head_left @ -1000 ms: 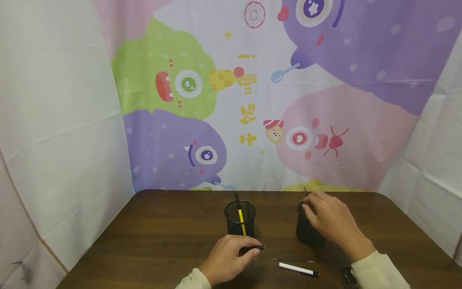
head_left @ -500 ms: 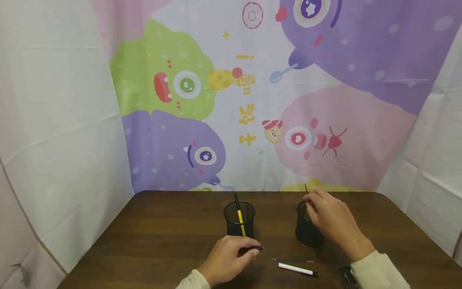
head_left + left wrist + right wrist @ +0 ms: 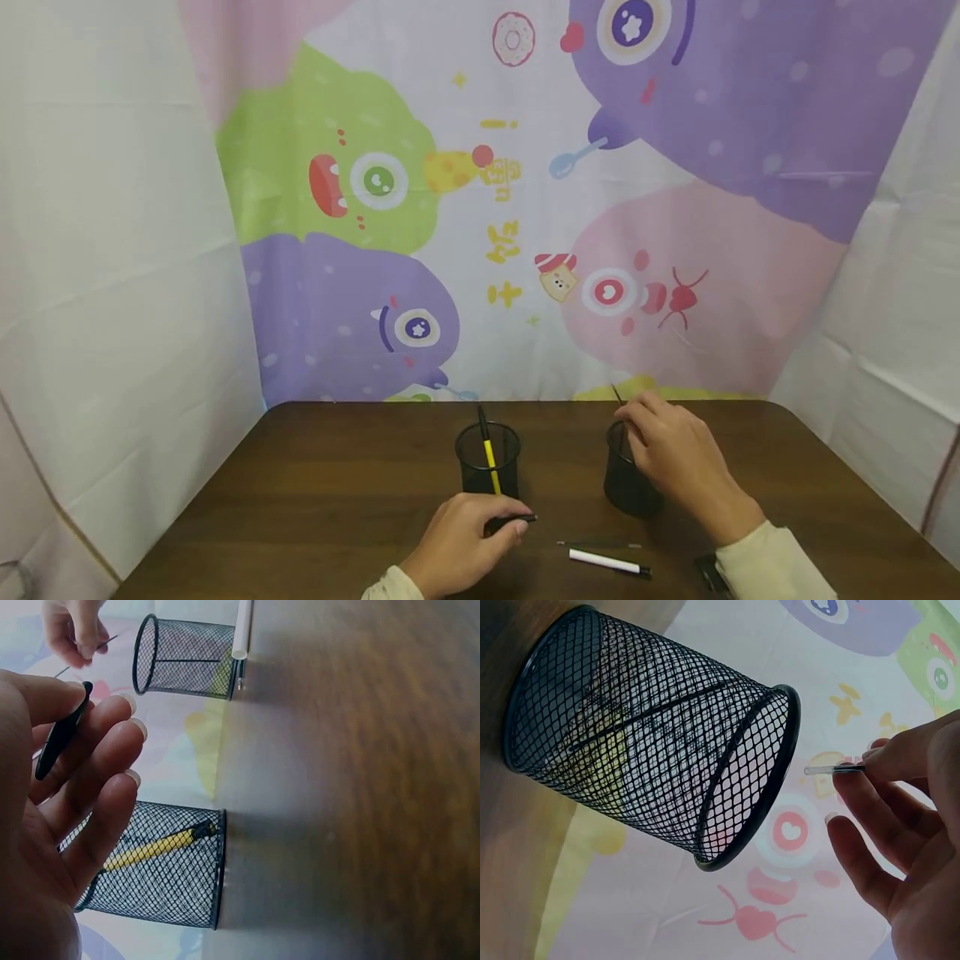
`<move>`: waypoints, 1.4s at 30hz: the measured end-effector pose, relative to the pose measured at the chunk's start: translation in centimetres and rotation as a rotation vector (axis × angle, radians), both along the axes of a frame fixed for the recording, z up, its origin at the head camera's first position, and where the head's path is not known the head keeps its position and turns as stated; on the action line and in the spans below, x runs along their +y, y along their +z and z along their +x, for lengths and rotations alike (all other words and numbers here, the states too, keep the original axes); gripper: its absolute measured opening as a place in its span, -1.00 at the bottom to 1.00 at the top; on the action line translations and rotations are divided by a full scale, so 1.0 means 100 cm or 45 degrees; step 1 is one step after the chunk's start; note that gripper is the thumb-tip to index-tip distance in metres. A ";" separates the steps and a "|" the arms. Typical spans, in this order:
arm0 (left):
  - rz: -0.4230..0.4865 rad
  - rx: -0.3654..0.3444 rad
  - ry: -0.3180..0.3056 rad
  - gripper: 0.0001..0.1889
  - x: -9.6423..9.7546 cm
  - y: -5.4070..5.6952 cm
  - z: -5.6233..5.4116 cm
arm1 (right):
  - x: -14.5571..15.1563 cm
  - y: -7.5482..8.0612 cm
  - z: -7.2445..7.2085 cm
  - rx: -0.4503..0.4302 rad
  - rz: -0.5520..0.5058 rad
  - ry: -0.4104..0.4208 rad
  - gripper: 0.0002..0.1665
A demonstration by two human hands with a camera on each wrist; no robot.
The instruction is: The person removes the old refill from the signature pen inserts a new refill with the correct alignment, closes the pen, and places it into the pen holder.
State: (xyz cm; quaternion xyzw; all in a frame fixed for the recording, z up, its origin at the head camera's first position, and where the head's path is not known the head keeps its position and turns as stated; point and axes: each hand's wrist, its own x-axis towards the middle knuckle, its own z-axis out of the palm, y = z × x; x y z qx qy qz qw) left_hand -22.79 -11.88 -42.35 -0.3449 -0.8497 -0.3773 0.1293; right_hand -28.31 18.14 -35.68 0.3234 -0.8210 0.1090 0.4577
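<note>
My right hand pinches a thin pen refill between thumb and fingertips, just above the mouth of the right black mesh pen holder. The refill's clear end points at that opening, and its dark end sticks up past my fingers. My left hand pinches a short, black, tapered pen-like piece with the thumb against the fingers. Behind that hand stands the left mesh pen holder, with a yellow and black pen leaning inside. The left hand overlaps its lower part in the head view.
On the brown table between my hands lies a white pen with a black end. A thin clear refill lies just behind it. A dark object sits by my right sleeve. A cartoon-print curtain hangs behind the table.
My right hand has risen slightly against the pen holder's rim, and the refill's upper end now leans further left. The left hand keeps its hold. The whole head view has shifted a little.
</note>
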 end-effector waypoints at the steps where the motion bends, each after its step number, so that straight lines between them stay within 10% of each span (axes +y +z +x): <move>1: -0.004 0.016 0.009 -0.80 -0.001 0.000 0.000 | -0.001 0.000 -0.001 0.009 0.000 0.000 -0.76; 42: 0.000 0.009 0.021 -0.83 -0.001 0.001 -0.001 | -0.023 -0.024 0.013 -0.141 0.090 0.119 -0.73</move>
